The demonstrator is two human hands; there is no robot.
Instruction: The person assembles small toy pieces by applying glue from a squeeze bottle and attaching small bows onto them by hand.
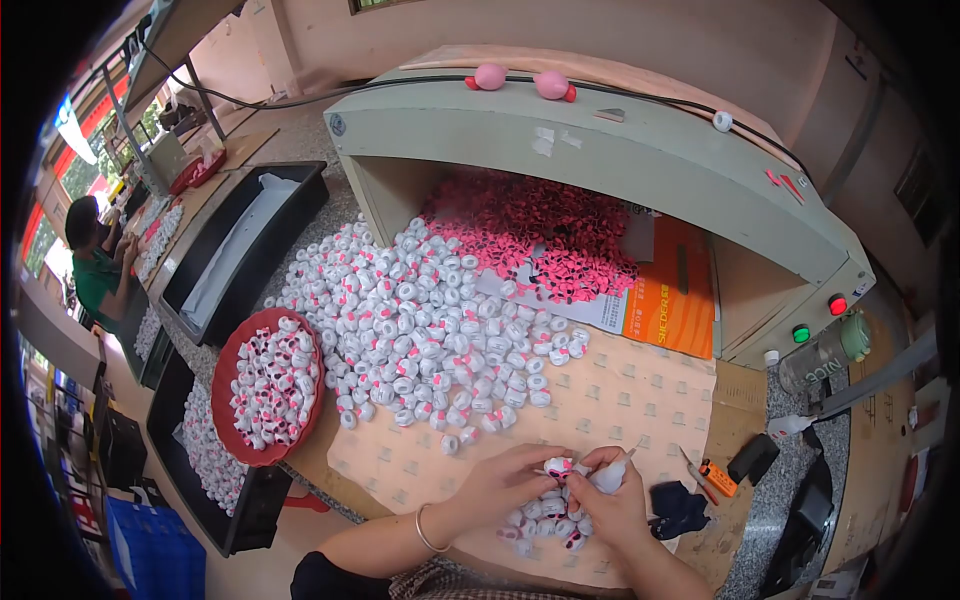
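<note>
Clock set on the hands, twelve pointing away from the person. Pale grey-green, open-fronted metal cabinet [600,150] at twelve. Peach patterned work sheet [630,390] spread below it. Broad heap of small round white pieces with pink marks [400,325] towards eleven, spilling onto the sheet. Long black plastic tray [262,260] at ten, a pale liner inside. Loose heap of bright pink bits [520,235] at twelve, within the cabinet. Round red plastic basin [221,400] near ten, filled with white-and-pink pieces.

Left hand [508,484]: fingers pinched narrow on one small white-and-pink piece [558,467], held up over a little pile of similar pieces [540,520] — sheet beneath. Right hand [615,505]: curled round a small translucent white bottle [608,478], thin tip towards one — cannot tell whether its fingertips touch the piece. Orange-handled cutter [718,478] at three.
</note>
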